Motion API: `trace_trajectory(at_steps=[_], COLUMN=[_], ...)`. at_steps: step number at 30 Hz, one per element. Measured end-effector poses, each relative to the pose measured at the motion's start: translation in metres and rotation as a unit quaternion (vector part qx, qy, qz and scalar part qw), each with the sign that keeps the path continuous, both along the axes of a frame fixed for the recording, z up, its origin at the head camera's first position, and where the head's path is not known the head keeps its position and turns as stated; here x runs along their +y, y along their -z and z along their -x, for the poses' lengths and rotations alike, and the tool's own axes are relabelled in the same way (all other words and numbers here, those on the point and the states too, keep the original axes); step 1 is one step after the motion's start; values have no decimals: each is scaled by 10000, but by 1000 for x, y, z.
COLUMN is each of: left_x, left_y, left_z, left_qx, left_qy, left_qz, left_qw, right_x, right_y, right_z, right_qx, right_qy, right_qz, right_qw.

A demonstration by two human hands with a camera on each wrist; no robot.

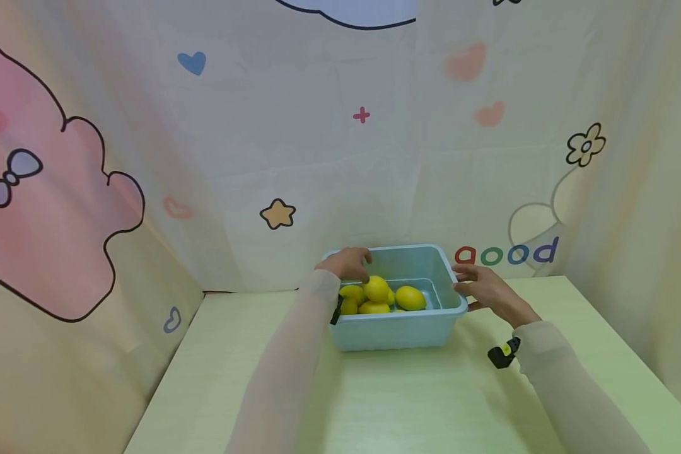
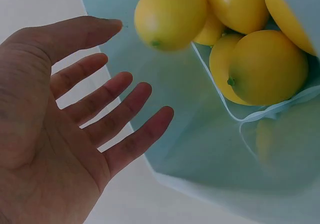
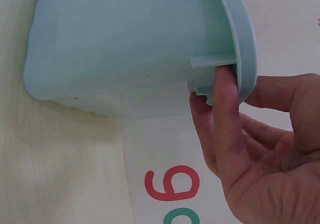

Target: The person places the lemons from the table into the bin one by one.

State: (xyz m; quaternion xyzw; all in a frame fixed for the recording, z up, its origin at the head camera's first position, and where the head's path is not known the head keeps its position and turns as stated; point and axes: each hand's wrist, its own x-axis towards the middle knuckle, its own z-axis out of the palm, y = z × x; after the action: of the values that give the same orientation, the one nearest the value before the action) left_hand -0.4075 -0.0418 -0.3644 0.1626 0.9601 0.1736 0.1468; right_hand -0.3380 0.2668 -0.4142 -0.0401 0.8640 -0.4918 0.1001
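A light blue plastic basin [image 1: 394, 333] stands on the table and holds several yellow lemons [image 1: 410, 298]. Over its left side is my left hand [image 1: 347, 263], fingers apart and slightly bent, with nothing in them. Just off its fingertips, one lemon [image 2: 170, 17] appears slightly blurred and higher than the others; whether it rests on them I cannot tell. At the right side, my right hand [image 1: 488, 293] grips the basin's rim [image 3: 245, 44]. Its fingers [image 3: 230, 119] reach up under the rim from outside, and the thumb lies against the rim's other side.
The pale wooden table [image 1: 397, 403] extends in front of the basin and to both sides. Close behind the basin hangs a printed curtain [image 1: 318, 157] with hearts, a star and coloured letters. More curtain closes off the left and right sides.
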Motion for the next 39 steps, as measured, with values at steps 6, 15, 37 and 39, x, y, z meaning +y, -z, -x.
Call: trace_trajectory(at_steps=[6, 15, 37, 39], left_x=[-5, -14, -40, -43], left_y=[1, 1, 6, 6], left_z=[2, -4, -27, -30], left_qx=[128, 258, 909, 960], left_qy=[167, 331, 559, 593], left_qz=[-23, -273, -352, -403], left_qw=[9998, 9987, 9937, 9928], right_x=[-2, -4, -8, -9], right_y=[-1, -3, -3, -4], right_z=[0, 0, -2, -2], right_qx=[-3, -7, 56, 87], right_qy=[-27, -33, 70, 109], right_qz=[6, 59, -178, -271], right_qw=[10000, 10000, 9998, 9995])
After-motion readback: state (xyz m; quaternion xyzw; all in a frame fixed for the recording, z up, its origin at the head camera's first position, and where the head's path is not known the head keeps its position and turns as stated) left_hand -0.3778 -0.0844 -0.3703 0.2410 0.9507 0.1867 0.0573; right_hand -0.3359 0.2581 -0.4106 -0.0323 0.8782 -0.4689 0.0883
